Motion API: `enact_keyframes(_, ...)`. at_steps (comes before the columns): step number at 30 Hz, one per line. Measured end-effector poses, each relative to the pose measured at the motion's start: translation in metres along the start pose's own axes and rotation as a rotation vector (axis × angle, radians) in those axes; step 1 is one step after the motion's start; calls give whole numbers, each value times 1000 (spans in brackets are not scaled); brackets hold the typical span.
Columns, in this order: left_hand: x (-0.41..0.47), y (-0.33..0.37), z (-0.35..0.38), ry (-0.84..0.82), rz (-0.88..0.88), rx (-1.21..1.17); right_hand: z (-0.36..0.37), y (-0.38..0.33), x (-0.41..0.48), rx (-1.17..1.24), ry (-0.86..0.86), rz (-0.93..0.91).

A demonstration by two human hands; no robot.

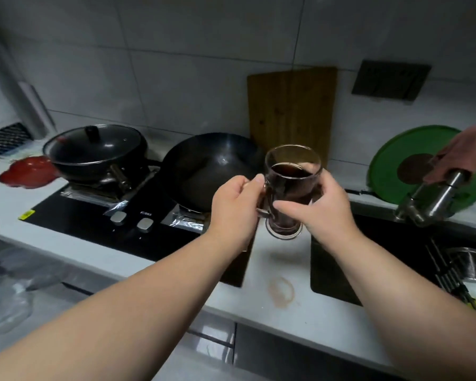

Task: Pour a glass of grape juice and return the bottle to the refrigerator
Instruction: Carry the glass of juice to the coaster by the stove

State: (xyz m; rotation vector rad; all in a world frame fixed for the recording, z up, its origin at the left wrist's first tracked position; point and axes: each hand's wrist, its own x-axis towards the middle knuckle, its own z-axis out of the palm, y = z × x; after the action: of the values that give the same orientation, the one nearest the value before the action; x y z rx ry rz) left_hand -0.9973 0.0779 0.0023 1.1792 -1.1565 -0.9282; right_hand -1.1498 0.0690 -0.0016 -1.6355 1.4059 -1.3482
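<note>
The left hand (234,210) is gripping the handle (262,200) and the right hand (324,213) is curling round the glass (290,185), filled with juice, over the counter (280,273); pouring seems done, and the bottle is not showing.

Dim, cool, even indoor light, brightest on the near forearms, gives small specular highlights on the wok (212,171), the pan lid (94,144) and the burner foil (184,220), and a faint soft shadow on the counter (280,259) below the glass (289,188). Wide-angle distortion bows tile joints and the counter edge toward the borders. Focus is soft throughout; the steel flask (434,199) and another person's hand (459,158) at the right edge are smeared by motion blur.
</note>
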Motion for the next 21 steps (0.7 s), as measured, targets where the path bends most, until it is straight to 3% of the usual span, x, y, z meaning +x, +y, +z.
enact_keyframes(10, 39, 72, -158, 139, 117, 80, 130, -120, 15, 127, -67, -135)
enact_keyframes(16, 53, 66, -308, 214, 79, 140, 276, -165, 2, 183, -129, -146)
enact_keyframes(21, 71, 44, -446, 248, 67, 333, 408, -193, -15, 259, -190, -131)
